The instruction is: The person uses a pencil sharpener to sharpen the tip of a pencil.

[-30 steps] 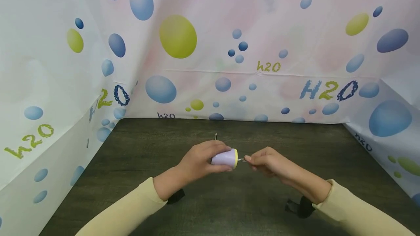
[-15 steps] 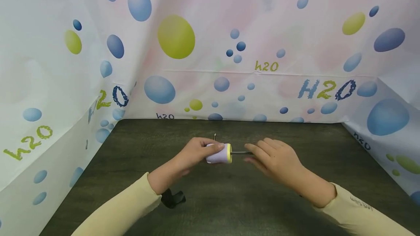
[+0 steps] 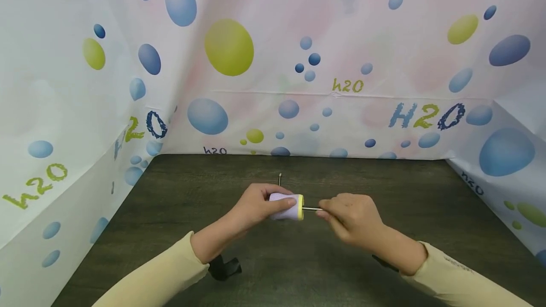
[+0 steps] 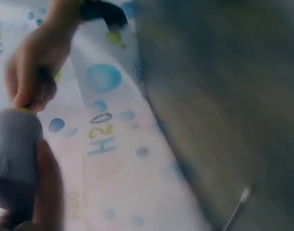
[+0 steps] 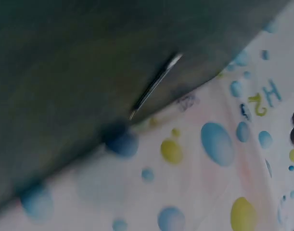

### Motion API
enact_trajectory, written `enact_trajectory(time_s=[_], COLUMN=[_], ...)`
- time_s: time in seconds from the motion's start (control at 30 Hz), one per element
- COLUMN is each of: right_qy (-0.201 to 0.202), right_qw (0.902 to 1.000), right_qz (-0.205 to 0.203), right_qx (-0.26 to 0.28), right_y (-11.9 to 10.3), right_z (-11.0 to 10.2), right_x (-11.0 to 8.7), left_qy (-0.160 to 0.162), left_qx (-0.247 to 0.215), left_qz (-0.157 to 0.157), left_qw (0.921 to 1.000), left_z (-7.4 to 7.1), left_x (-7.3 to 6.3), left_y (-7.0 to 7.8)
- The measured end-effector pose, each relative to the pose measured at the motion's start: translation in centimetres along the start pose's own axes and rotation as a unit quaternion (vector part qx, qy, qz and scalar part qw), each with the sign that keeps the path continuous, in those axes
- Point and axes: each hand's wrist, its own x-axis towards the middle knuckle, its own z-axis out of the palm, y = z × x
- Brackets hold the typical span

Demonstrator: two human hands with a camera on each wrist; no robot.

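Observation:
My left hand (image 3: 256, 207) grips a short lavender cylinder (image 3: 295, 211) with a yellow rim, thumb across its near side. The cylinder lies sideways in the hand, its yellow end towards the right. From that end a thin stick (image 3: 313, 209) extends to my right hand (image 3: 356, 217), which pinches it between thumb and curled fingers. How far the stick reaches into the cylinder is hidden. In the left wrist view the cylinder (image 4: 17, 144) looks blurred, with the right hand (image 4: 33, 67) at its far end. The right wrist view does not show the stick being held.
Behind the left hand, a slim dark pencil-like stick (image 3: 279, 180) with a silvery end lies on the dark wooden table (image 3: 192, 179); the right wrist view shows this stick (image 5: 156, 86) more fully. A white sheet (image 3: 273, 75) printed with bubbles walls the table's back and sides.
The right hand's fingers lay straighter over the stick half a second ago and are now curled tighter round it. The cylinder shifted left, then came slightly nearer; the stick on the table stayed put.

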Motion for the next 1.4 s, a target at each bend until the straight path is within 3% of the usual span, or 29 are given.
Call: enact_trajectory(time_s=[0.03,0.07,0.1,0.13,0.17,0.2,0.23,0.27,0.3,0.33,0.37,0.43,0.5,0.53,0.57,0.6,0.63,0.7,0.83,0.93,1.0,1.07,1.17,1.2,1.23,1.27,1.33,1.37,1.4], right_qy=[-0.041,-0.084,-0.128,-0.167,-0.2,-0.227,-0.249,-0.266,-0.279,-0.288,-0.292,-0.284,-0.255,-0.232,-0.203,-0.168,-0.128,-0.054,0.034,0.06,0.065,0.053,-0.048,-0.101,-0.158,-0.206,-0.268,-0.288,-0.302], right_qw=[0.9946,0.9753,0.9382,0.885,0.8224,0.7595,0.7081,0.6687,0.648,0.6505,0.6698,0.7496,0.8493,0.8957,0.9346,0.9637,0.9825,0.9934,0.9691,0.9552,0.9602,0.975,0.9987,0.9878,0.9542,0.896,0.7461,0.6851,0.646], right_qz=[0.068,0.142,0.223,0.302,0.371,0.428,0.466,0.493,0.505,0.5,0.488,0.442,0.364,0.313,0.255,0.195,0.135,0.023,-0.134,-0.185,-0.179,-0.139,0.014,0.09,0.179,0.271,0.431,0.477,0.499], right_qx=[0.067,0.146,0.231,0.313,0.382,0.435,0.468,0.489,0.498,0.493,0.477,0.402,0.285,0.215,0.143,0.07,0.007,-0.098,-0.204,-0.223,-0.204,-0.165,-0.01,0.077,0.181,0.285,0.431,0.47,0.493], right_y=[-0.2,-0.2,-0.2,-0.2,0.0,0.2,0.5,0.7,0.9,1.0,1.0,0.8,0.5,0.3,0.2,0.1,0.1,0.3,1.0,1.2,1.0,0.8,0.2,0.1,0.1,0.2,0.6,0.9,1.2], right_z=[-0.3,-0.6,-1.0,-1.4,-1.7,-1.9,-2.1,-2.1,-2.2,-2.2,-2.2,-2.2,-2.1,-2.0,-1.9,-1.8,-1.6,-1.3,-1.0,-0.8,-0.6,-0.3,-0.5,-0.7,-1.0,-1.4,-2.0,-2.2,-2.3], right_x=[0.1,0.3,0.5,0.8,1.1,1.4,1.6,1.8,1.9,1.9,2.0,1.9,1.7,1.5,1.3,1.2,1.1,1.0,0.9,0.8,0.7,0.6,0.5,0.6,0.8,0.9,1.2,1.3,1.4], left_qy=[0.017,0.033,0.048,0.06,0.071,0.085,0.099,0.11,0.114,0.114,0.11,0.094,0.076,0.067,0.059,0.047,0.032,-0.006,-0.09,-0.118,-0.107,-0.076,-0.008,0.014,0.031,0.048,0.073,0.086,0.097], left_qx=[0.027,0.067,0.11,0.153,0.196,0.235,0.267,0.288,0.293,0.29,0.281,0.238,0.181,0.152,0.121,0.09,0.053,-0.021,-0.13,-0.136,-0.117,-0.08,0.003,0.043,0.091,0.146,0.239,0.275,0.302], left_qz=[0.033,0.081,0.138,0.199,0.263,0.325,0.379,0.418,0.437,0.438,0.425,0.354,0.249,0.195,0.142,0.093,0.05,-0.016,-0.098,-0.115,-0.114,-0.089,-0.011,0.037,0.1,0.165,0.298,0.355,0.395], left_qw=[0.9989,0.9939,0.9832,0.9661,0.942,0.912,0.8806,0.8546,0.8431,0.8436,0.8537,0.8996,0.9483,0.9667,0.9807,0.9905,0.9969,0.9996,0.9826,0.977,0.9808,0.9899,0.9999,0.9983,0.9903,0.9742,0.9212,0.8895,0.8624], left_z=[0.1,0.2,0.2,0.2,0.1,0.1,0.0,-0.1,-0.2,-0.2,-0.3,-0.3,-0.4,-0.4,-0.6,-0.7,-0.9,-1.2,-1.5,-1.4,-1.2,-0.9,-0.3,-0.1,0.1,0.3,0.4,0.4,0.3], left_x=[-0.1,-0.2,-0.3,-0.3,-0.2,-0.2,-0.1,0.0,0.1,0.2,0.2,0.2,0.3,0.4,0.5,0.7,0.8,1.1,1.4,1.2,0.9,0.7,0.2,0.1,-0.1,-0.2,-0.2,-0.2,-0.1], left_y=[0.0,-0.1,-0.3,-0.4,-0.7,-0.9,-1.1,-1.2,-1.4,-1.4,-1.5,-1.3,-1.0,-0.9,-0.7,-0.5,-0.4,-0.3,-0.2,-0.2,-0.2,-0.2,-0.4,-0.5,-0.7,-0.8,-1.2,-1.4,-1.6])
